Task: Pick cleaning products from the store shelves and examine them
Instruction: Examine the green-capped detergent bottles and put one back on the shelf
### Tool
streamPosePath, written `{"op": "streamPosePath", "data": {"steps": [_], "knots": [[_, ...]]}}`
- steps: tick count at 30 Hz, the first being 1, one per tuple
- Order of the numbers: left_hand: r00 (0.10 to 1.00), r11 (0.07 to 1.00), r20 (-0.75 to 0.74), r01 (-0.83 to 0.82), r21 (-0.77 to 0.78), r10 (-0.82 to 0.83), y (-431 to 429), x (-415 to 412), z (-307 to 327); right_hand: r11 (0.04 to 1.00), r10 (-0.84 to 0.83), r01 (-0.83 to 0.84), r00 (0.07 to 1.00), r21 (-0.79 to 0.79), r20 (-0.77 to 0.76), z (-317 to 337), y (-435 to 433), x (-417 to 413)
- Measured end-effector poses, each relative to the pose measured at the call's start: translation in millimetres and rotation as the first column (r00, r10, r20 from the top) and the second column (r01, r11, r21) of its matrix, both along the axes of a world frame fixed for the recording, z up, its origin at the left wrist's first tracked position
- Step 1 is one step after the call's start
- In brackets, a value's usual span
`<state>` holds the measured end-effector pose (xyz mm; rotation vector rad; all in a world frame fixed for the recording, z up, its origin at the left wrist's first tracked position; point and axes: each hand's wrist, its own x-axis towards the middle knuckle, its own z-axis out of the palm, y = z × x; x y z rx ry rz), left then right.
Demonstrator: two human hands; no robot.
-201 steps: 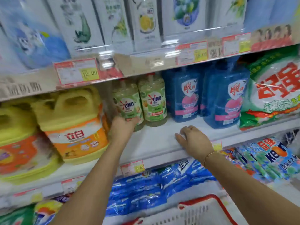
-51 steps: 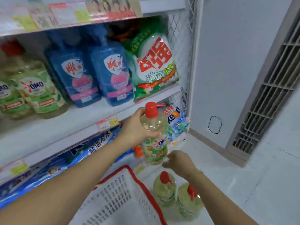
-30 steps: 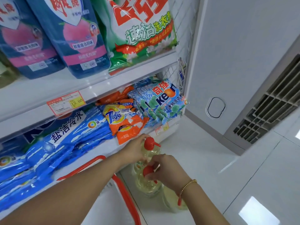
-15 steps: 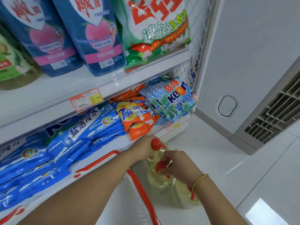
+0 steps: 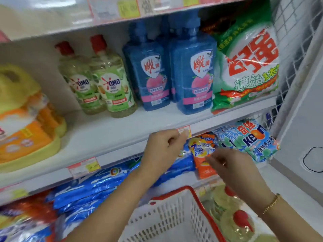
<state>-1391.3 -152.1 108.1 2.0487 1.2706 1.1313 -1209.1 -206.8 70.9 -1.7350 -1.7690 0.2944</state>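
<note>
A: Either hand holding anything?
B: No. The left hand (image 5: 164, 151), loosely curled, hovers empty at the middle shelf's (image 5: 97, 137) front edge. The right hand (image 5: 232, 165), fingers slack, is empty beside it, probably free for another pick.
A: Where are the products?
B: OMO bottles (image 5: 113, 88) stand toward that shelf's back, up-left of both hands.

Gold bead bracelet (image 5: 271, 203), right wrist
</note>
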Motion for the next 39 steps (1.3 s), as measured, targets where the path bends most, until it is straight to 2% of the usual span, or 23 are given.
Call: {"op": "streamPosePath", "data": {"steps": [2,4,6,8,10,13,16,21,25,27,29,32,35,39], "knots": [[0.983,0.990,0.143,-0.123,0.065,0.113,12.7,-38.9,32.6,0.978,0.022,-0.012,0.999,0.208,-0.046,35.2,28.1,-28.4],[0.943,0.974,0.263,-0.223,0.039,0.205,37.8,-76.0,54.1,0.959,0.082,-0.066,0.996,0.276,-0.047,56.9,63.4,-58.2],[0.904,0.948,0.289,-0.309,-0.073,0.316,72.1,-110.7,63.1,0.973,0.114,-0.116,0.993,0.199,0.022,63.1,100.6,-84.8],[0.886,0.918,0.252,-0.354,-0.176,0.390,100.4,-136.3,66.8,0.992,0.118,-0.123,0.986,0.033,0.118,55.1,130.2,-107.3],[0.884,0.919,0.276,-0.319,-0.234,0.377,121.8,-149.9,72.6,0.996,0.082,-0.086,0.977,0.013,0.199,42.5,145.2,-123.1],[0.914,0.936,0.255,-0.257,-0.241,0.316,150.1,-157.2,81.7,0.984,-0.036,0.001,0.981,0.181,0.192,28.9,149.5,-131.4],[0.924,0.926,0.234,-0.227,-0.302,0.303,167.7,-164.6,80.2,0.979,-0.078,0.027,0.966,0.202,0.248,23.8,150.3,-131.4],[0.913,0.911,0.255,-0.219,-0.349,0.317,164.9,-168.2,71.4,0.984,-0.072,0.029,0.967,0.176,0.245,25.3,149.6,-130.3],[0.902,0.920,0.286,-0.231,-0.316,0.324,138.5,-165.4,73.6,1.000,0.009,-0.017,0.958,0.025,0.286,32.9,144.9,-126.4],[0.904,0.920,0.284,-0.222,-0.322,0.318,121.0,-166.8,72.7,0.997,0.072,-0.061,0.969,-0.054,0.236,38.5,142.1,-121.5],[0.896,0.911,0.298,-0.220,-0.347,0.330,104.5,-170.5,72.8,0.986,0.147,-0.136,0.983,-0.099,0.108,47.1,133.6,-116.8],[0.859,0.901,0.376,-0.196,-0.386,0.348,82.6,-174.8,77.0,0.985,0.174,-0.174,0.984,0.009,-0.038,56.5,109.9,-113.3],[0.821,0.902,0.461,-0.139,-0.409,0.336,61.3,-174.9,87.5,0.976,0.191,-0.180,0.978,0.120,-0.084,66.8,81.9,-118.1],[0.844,0.889,0.462,-0.037,-0.456,0.272,26.1,-171.1,101.8,0.968,0.221,-0.195,0.961,0.161,-0.168,88.6,46.9,-130.5]]}}
